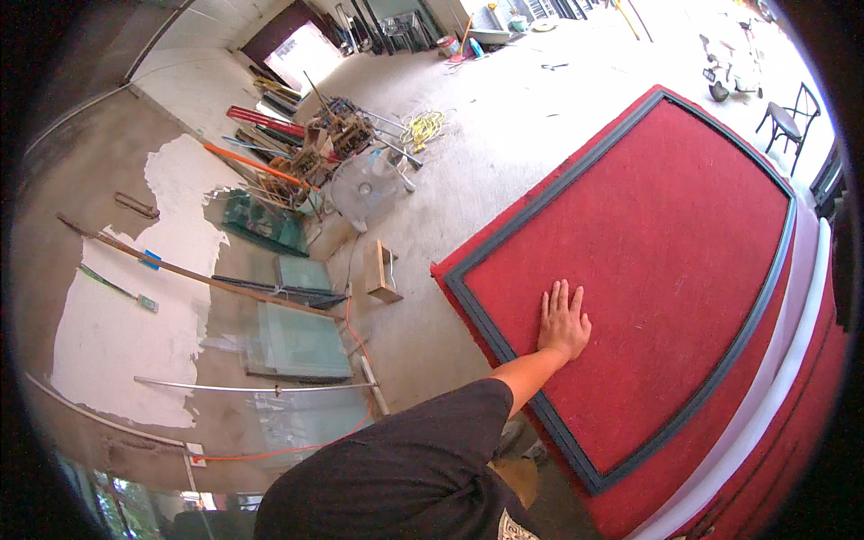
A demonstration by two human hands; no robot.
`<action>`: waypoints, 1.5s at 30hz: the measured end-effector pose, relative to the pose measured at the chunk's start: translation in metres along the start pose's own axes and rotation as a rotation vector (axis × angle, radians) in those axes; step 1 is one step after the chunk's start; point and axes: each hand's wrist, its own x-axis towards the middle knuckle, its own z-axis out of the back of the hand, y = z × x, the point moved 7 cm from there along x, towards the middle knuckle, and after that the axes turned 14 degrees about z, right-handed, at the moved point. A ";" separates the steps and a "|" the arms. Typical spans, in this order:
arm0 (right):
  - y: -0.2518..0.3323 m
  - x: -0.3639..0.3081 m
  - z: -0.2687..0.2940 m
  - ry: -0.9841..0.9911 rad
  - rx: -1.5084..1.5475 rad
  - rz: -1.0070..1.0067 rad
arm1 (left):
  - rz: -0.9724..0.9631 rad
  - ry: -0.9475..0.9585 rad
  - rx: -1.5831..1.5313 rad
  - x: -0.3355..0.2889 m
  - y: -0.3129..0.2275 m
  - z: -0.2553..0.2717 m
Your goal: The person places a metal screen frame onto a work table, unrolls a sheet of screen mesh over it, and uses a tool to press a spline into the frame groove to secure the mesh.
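My left hand (563, 322) lies palm down on a large red fabric-covered table (666, 234), fingers stretched out and holding nothing. A dark grey frame (517, 229) with straight bars lies flat on the same red surface, around the spot where my hand rests. My left forearm crosses over the frame's near left bar. The black sleeve hides part of the floor and the table's near corner. My right hand does not show.
A long white roll or tube (792, 351) lies along the table's right side. Glass panes (301, 337) lean at the left wall near a small wooden stool (380, 273). Beyond stand a floor fan (364, 189) and a yellow coiled hose or cable (421, 130). A black chair (787, 124) stands far right.
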 end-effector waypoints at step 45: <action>-0.013 0.151 -0.016 0.553 0.653 -0.176 | -0.111 0.461 -0.753 0.051 0.081 0.060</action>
